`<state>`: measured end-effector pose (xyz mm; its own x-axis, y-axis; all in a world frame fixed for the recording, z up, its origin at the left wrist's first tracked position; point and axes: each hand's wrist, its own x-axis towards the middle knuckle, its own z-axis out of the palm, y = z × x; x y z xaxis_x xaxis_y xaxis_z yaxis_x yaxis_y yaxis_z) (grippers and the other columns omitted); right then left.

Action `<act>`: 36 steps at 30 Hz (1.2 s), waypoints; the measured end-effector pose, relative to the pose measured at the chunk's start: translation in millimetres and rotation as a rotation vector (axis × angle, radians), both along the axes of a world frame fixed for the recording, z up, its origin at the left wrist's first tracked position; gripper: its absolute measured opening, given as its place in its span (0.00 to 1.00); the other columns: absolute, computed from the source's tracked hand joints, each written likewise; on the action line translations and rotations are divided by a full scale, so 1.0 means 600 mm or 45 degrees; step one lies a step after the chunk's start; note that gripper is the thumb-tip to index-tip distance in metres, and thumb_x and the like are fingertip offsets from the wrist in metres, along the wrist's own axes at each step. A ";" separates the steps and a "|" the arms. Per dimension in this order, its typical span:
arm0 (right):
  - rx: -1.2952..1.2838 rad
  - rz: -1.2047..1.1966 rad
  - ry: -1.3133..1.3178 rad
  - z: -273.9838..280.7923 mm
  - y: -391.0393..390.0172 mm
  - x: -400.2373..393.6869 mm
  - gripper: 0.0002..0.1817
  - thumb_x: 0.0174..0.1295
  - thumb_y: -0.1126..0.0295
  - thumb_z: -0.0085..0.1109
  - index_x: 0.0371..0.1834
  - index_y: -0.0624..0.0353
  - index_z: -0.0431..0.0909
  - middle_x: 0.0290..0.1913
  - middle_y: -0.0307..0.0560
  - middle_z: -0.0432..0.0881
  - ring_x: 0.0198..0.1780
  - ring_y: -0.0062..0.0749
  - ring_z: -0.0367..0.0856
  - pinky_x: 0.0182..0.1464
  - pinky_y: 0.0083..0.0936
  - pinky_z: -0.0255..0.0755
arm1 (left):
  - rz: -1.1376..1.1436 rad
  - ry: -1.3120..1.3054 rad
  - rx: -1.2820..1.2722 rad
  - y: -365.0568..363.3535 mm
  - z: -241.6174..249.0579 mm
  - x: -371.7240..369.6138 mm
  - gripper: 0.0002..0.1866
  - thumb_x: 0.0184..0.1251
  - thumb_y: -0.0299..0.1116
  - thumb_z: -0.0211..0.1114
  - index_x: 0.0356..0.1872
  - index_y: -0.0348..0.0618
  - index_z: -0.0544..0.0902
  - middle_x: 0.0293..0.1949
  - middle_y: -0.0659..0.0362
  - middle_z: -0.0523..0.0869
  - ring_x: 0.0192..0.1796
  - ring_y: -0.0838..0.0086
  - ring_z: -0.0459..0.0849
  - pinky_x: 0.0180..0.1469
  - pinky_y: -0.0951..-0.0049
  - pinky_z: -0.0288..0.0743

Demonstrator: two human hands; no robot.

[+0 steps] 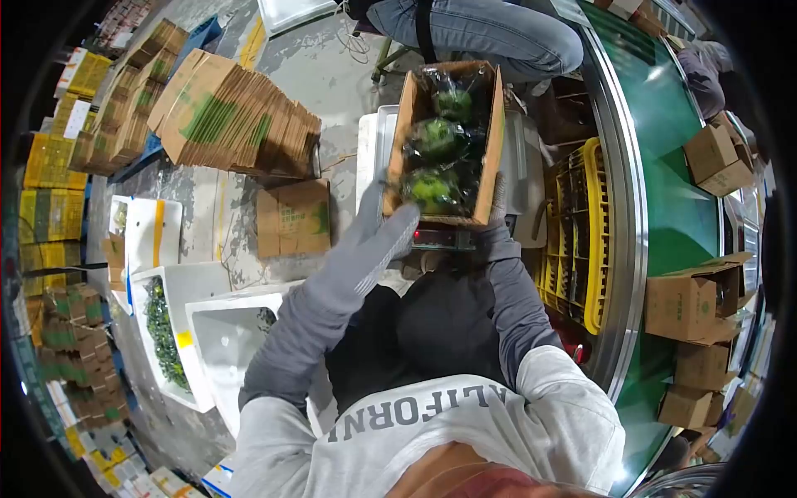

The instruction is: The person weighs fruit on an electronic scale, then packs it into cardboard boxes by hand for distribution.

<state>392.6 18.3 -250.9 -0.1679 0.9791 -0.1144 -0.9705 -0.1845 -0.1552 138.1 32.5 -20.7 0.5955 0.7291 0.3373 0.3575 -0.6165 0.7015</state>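
An open cardboard box (pixel 495 124) sits in front of me, tilted slightly. Three clear plastic bags of green produce (pixel 435 141) lie in a row inside it; the exact kind is hard to make out. My left hand (pixel 383 234), in a grey glove, holds the box's near left corner, thumb toward the front wall and fingers along the left side. At the near right side, my right hand (pixel 497 217), also gloved, grips the box wall; its fingers are partly hidden. Beneath the box is a pale tub or scale with a small red light (pixel 417 235).
Flattened cartons (pixel 241 116) are stacked at the left, with a carton (pixel 293 217) nearer me. White foam boxes (pixel 222 336) hold dark greens. On the right are a yellow crate (pixel 596 241) and a green conveyor (pixel 664 166) carrying cartons (pixel 689 303). A person's jeans-clad leg (pixel 498 35) is ahead.
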 end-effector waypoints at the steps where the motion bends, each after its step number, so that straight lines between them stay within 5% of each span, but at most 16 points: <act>1: 0.027 0.010 -0.062 0.016 0.010 -0.005 0.31 0.68 0.54 0.50 0.69 0.58 0.60 0.64 0.49 0.70 0.64 0.39 0.70 0.64 0.37 0.68 | -0.022 0.099 0.234 0.017 -0.018 -0.002 0.28 0.64 0.27 0.59 0.66 0.40 0.65 0.60 0.46 0.72 0.60 0.66 0.72 0.61 0.71 0.65; 3: 0.097 0.008 -0.314 0.082 0.012 -0.021 0.32 0.66 0.52 0.55 0.68 0.58 0.61 0.62 0.48 0.73 0.61 0.40 0.74 0.59 0.36 0.73 | 0.223 -0.450 -0.703 0.039 0.061 0.065 0.27 0.62 0.25 0.58 0.64 0.40 0.68 0.56 0.49 0.74 0.56 0.70 0.74 0.59 0.72 0.67; 4: 0.299 -0.011 -0.526 0.085 0.021 -0.018 0.33 0.65 0.51 0.57 0.68 0.58 0.61 0.60 0.47 0.74 0.59 0.39 0.76 0.58 0.35 0.74 | 0.256 -0.362 -0.840 0.070 0.072 0.065 0.27 0.59 0.25 0.55 0.63 0.40 0.68 0.53 0.50 0.75 0.52 0.71 0.74 0.56 0.73 0.68; 8: -0.088 0.627 -0.962 0.121 0.011 0.005 0.30 0.63 0.52 0.60 0.62 0.61 0.71 0.51 0.46 0.80 0.56 0.31 0.76 0.62 0.31 0.68 | 0.093 -0.037 -0.604 0.185 -0.019 0.072 0.30 0.57 0.26 0.55 0.65 0.41 0.65 0.56 0.47 0.75 0.58 0.63 0.73 0.60 0.70 0.66; 11: -0.036 1.082 -1.332 0.179 -0.014 -0.001 0.26 0.64 0.55 0.60 0.59 0.62 0.74 0.49 0.46 0.81 0.53 0.27 0.76 0.58 0.25 0.69 | 0.120 0.241 -0.432 0.197 -0.060 0.090 0.32 0.55 0.25 0.56 0.66 0.43 0.64 0.60 0.45 0.72 0.64 0.56 0.69 0.65 0.67 0.63; 17: 0.390 0.716 -1.539 0.387 -0.023 0.080 0.24 0.64 0.59 0.60 0.58 0.64 0.75 0.49 0.43 0.81 0.51 0.25 0.77 0.54 0.21 0.70 | 0.249 -0.055 -0.055 0.184 -0.064 0.069 0.30 0.57 0.28 0.56 0.65 0.48 0.66 0.62 0.47 0.68 0.65 0.51 0.67 0.67 0.65 0.62; 19: 0.315 0.479 -1.797 0.424 -0.014 0.102 0.22 0.63 0.62 0.61 0.57 0.63 0.75 0.48 0.42 0.81 0.50 0.24 0.78 0.54 0.22 0.71 | 0.273 -0.079 0.222 0.173 -0.039 0.064 0.22 0.57 0.28 0.58 0.57 0.47 0.75 0.56 0.52 0.73 0.58 0.55 0.74 0.60 0.64 0.71; 20: 0.364 0.312 -2.010 0.434 0.001 0.094 0.22 0.62 0.63 0.61 0.56 0.63 0.75 0.47 0.43 0.82 0.48 0.24 0.79 0.52 0.22 0.72 | 0.324 -0.079 0.344 0.157 -0.008 0.082 0.18 0.60 0.31 0.63 0.52 0.43 0.78 0.43 0.52 0.83 0.44 0.60 0.82 0.48 0.64 0.76; 21: 0.416 0.131 -2.217 0.438 0.016 0.080 0.21 0.62 0.64 0.61 0.56 0.62 0.76 0.45 0.43 0.83 0.45 0.24 0.80 0.50 0.22 0.73 | 0.268 0.013 0.533 0.150 0.011 0.086 0.16 0.56 0.31 0.64 0.47 0.42 0.79 0.38 0.51 0.82 0.42 0.55 0.82 0.45 0.63 0.77; 23: 0.656 -0.086 -2.879 0.434 0.051 0.043 0.16 0.56 0.63 0.62 0.49 0.52 0.80 0.38 0.49 0.84 0.36 0.40 0.84 0.40 0.33 0.78 | 0.074 0.269 0.456 0.136 0.037 0.101 0.13 0.55 0.32 0.65 0.42 0.42 0.80 0.38 0.52 0.82 0.41 0.55 0.81 0.43 0.61 0.76; 25: 0.919 0.068 -3.487 0.444 0.078 -0.007 0.17 0.60 0.61 0.60 0.52 0.53 0.77 0.39 0.49 0.83 0.41 0.39 0.84 0.44 0.32 0.76 | 0.047 0.595 0.590 0.129 0.024 0.110 0.12 0.54 0.30 0.64 0.41 0.44 0.80 0.40 0.55 0.80 0.43 0.58 0.80 0.44 0.62 0.76; 27: 0.798 0.297 -3.695 0.414 0.102 -0.042 0.17 0.58 0.58 0.61 0.49 0.49 0.77 0.38 0.49 0.82 0.40 0.47 0.83 0.41 0.40 0.77 | 0.013 0.933 0.550 0.124 0.009 0.111 0.14 0.57 0.29 0.61 0.46 0.46 0.81 0.49 0.56 0.76 0.50 0.63 0.79 0.49 0.63 0.78; 28: 0.835 0.271 -3.715 0.385 0.118 -0.042 0.16 0.57 0.60 0.61 0.47 0.49 0.78 0.38 0.49 0.82 0.40 0.46 0.83 0.40 0.40 0.77 | 0.045 1.006 0.623 0.122 0.008 0.114 0.11 0.55 0.30 0.62 0.41 0.46 0.82 0.44 0.58 0.76 0.47 0.67 0.80 0.42 0.65 0.79; 31: 0.907 0.151 -3.719 0.329 0.136 -0.035 0.13 0.55 0.64 0.60 0.44 0.49 0.80 0.37 0.49 0.82 0.40 0.45 0.84 0.38 0.39 0.78 | -0.003 1.184 0.598 0.134 -0.007 0.126 0.12 0.56 0.30 0.62 0.43 0.44 0.81 0.47 0.57 0.77 0.48 0.65 0.79 0.44 0.65 0.79; 34: 0.877 0.032 -3.628 0.345 0.121 -0.015 0.18 0.52 0.64 0.63 0.49 0.45 0.78 0.40 0.49 0.81 0.41 0.44 0.84 0.39 0.40 0.78 | 0.216 0.992 0.345 0.154 -0.008 0.126 0.16 0.59 0.31 0.62 0.49 0.43 0.79 0.52 0.55 0.77 0.52 0.63 0.79 0.49 0.66 0.79; 36: 0.813 -0.007 -3.431 0.393 0.095 -0.005 0.20 0.53 0.64 0.63 0.52 0.47 0.78 0.42 0.48 0.81 0.43 0.44 0.82 0.43 0.37 0.77 | 0.138 0.565 0.466 0.152 0.030 0.100 0.13 0.54 0.29 0.63 0.42 0.43 0.80 0.40 0.53 0.79 0.43 0.58 0.80 0.44 0.64 0.76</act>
